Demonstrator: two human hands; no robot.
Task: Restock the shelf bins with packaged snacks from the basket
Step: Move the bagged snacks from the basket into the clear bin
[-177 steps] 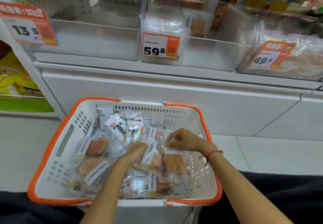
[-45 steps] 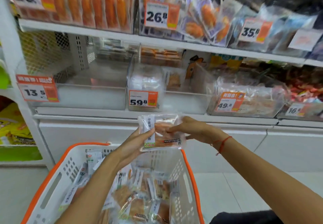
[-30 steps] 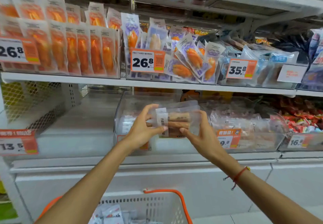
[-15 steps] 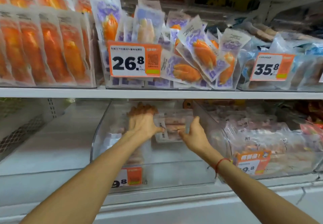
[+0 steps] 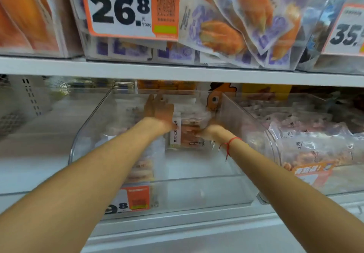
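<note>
two hands (image 5: 160, 112), three price tags (image 5: 126, 8)

Both arms reach forward, left hand (image 5: 160, 112) and right hand (image 5: 206, 129) close together.

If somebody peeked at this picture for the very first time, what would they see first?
Probably the big orange-and-white price tag reading 26.8 at the top, hung on an upper-shelf bin of purple-printed snack pouches. Next, two bare arms reaching into the clear plastic shelf bin in the middle, where the left hand and right hand press a clear packet of brownish snacks between them. A red string bracelet circles the right wrist.
</note>
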